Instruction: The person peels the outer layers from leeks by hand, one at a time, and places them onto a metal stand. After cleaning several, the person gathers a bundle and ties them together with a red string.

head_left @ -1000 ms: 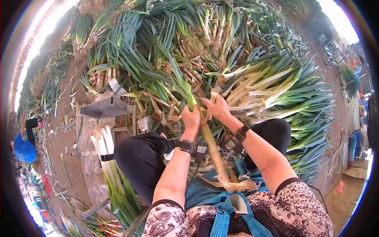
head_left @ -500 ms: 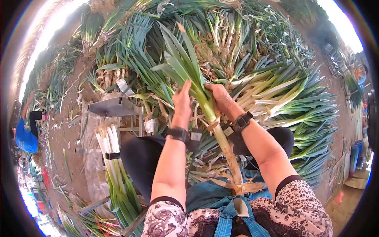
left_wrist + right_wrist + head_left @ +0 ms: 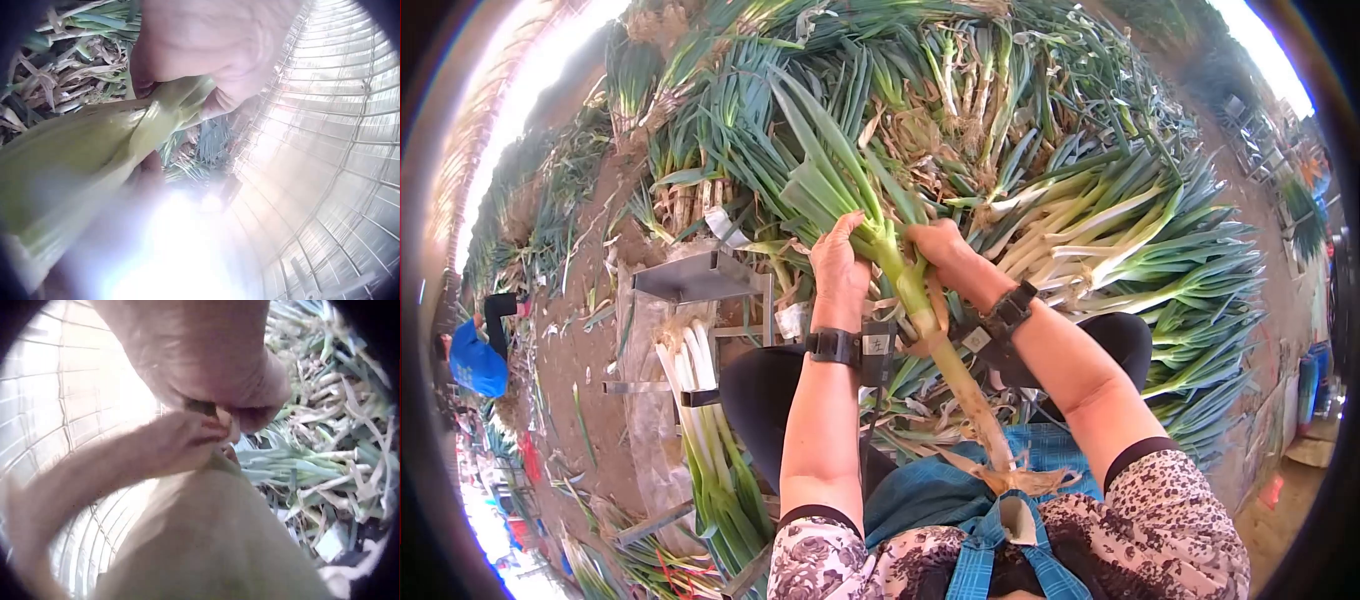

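One large leek [image 3: 960, 385] slants up from the person's lap, its papery root end [image 3: 1025, 480] against the blue apron [image 3: 1055, 450]. My left hand [image 3: 840, 265] grips it where the green leaves [image 3: 825, 185] fan out. In the left wrist view, the left hand's [image 3: 212, 47] fingers and thumb curl round the leaf base. Just right of the stalk, my right hand [image 3: 950, 250] pinches an outer leaf [image 3: 897, 190] that stands off from the rest. Its fingertips are partly hidden in the right wrist view, behind the left hand [image 3: 156, 447]. A loose brownish strip [image 3: 938, 303] hangs along the stalk.
Cleaned leeks [image 3: 1100, 225] are heaped at the right, untrimmed bunches [image 3: 690, 170] across the back. A metal stand [image 3: 700, 275] at the left is beside a row of white-stemmed leeks [image 3: 700, 400]. Another person in blue [image 3: 478, 360] is at far left.
Both hands have moved up the stalk from its middle to the leaf base. The leafy top has swung left with the left hand, and one leaf now stands apart at the right hand.
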`<action>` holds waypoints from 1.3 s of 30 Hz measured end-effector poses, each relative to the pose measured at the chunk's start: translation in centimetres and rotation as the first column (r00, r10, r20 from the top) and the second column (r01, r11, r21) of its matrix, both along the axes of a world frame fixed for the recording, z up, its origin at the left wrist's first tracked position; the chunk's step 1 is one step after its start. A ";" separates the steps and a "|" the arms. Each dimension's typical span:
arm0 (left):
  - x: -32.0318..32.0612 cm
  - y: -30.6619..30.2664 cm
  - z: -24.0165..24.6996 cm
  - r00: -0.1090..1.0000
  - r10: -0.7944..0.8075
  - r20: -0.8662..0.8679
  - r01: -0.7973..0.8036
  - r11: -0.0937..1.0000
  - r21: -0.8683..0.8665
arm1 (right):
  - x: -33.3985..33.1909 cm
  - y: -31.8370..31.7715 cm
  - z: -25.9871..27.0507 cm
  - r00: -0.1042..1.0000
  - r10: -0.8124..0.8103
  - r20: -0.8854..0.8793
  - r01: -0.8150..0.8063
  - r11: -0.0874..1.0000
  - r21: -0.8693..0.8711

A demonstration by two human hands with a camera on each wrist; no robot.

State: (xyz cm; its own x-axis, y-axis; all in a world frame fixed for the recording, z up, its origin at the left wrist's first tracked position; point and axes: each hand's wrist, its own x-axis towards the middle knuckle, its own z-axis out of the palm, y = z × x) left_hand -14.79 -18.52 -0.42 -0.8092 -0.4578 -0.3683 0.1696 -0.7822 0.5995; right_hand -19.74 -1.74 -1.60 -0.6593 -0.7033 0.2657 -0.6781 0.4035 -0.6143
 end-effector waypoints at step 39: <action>-6.6 15.0 6.1 0.664 -0.715 0.219 0.736 0.574 -0.359 | -7.8 12.4 7.2 0.620 0.309 0.721 0.592 0.419 -0.689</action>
